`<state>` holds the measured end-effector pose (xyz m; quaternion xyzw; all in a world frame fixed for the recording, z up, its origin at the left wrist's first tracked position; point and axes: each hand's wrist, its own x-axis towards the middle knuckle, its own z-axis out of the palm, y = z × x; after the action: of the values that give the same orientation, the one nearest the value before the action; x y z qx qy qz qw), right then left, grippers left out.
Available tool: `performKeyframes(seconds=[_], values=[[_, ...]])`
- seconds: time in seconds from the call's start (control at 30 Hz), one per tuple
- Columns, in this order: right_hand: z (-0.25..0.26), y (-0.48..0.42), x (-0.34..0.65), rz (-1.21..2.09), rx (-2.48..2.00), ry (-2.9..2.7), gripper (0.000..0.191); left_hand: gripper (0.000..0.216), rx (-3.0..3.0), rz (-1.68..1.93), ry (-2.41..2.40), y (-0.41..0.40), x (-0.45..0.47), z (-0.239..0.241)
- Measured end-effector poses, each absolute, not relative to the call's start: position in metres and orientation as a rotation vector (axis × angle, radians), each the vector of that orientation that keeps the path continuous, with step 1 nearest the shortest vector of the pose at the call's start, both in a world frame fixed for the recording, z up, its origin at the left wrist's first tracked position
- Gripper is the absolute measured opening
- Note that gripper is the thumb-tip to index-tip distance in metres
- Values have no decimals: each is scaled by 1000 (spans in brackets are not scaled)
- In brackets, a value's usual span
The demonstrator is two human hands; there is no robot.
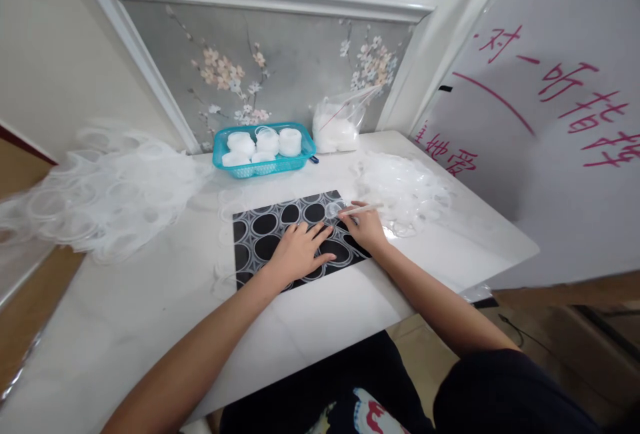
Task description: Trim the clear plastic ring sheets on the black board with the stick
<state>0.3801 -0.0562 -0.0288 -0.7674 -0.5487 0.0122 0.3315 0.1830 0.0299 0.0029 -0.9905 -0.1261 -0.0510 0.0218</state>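
A black mat (267, 245) lies on the table under a translucent sheet with rows of ring-shaped outlines. My left hand (297, 251) rests flat on this sheet, fingers spread. At the sheet's right edge, my right hand (367, 224) is closed around a slim white stick (363, 209), whose kind I cannot make out. The stick's left end points at a small clear ring (334, 210) near the sheet's upper right. The tip and any contact with the ring are too small to tell.
Loose translucent ring scraps (115, 187) are heaped at the left, with another pile (407, 187) at the right. Behind the mat stands a blue basket (265, 169) holding stacks of white rings. Beside it is a clear plastic bag (340, 124) of white material. A whiteboard (550, 207) stands at the right.
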Motion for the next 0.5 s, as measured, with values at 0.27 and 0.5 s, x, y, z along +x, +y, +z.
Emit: performKeyframes(seconds=[0.27, 0.5], values=[[21, -28, 431, -458, -2128, -1467, 28, 58, -3097, -121, -373, 32, 184, 7], [42, -19, 488, -517, -2314, -1102, 17, 58, -3123, -151, -368, 34, 181, 1]])
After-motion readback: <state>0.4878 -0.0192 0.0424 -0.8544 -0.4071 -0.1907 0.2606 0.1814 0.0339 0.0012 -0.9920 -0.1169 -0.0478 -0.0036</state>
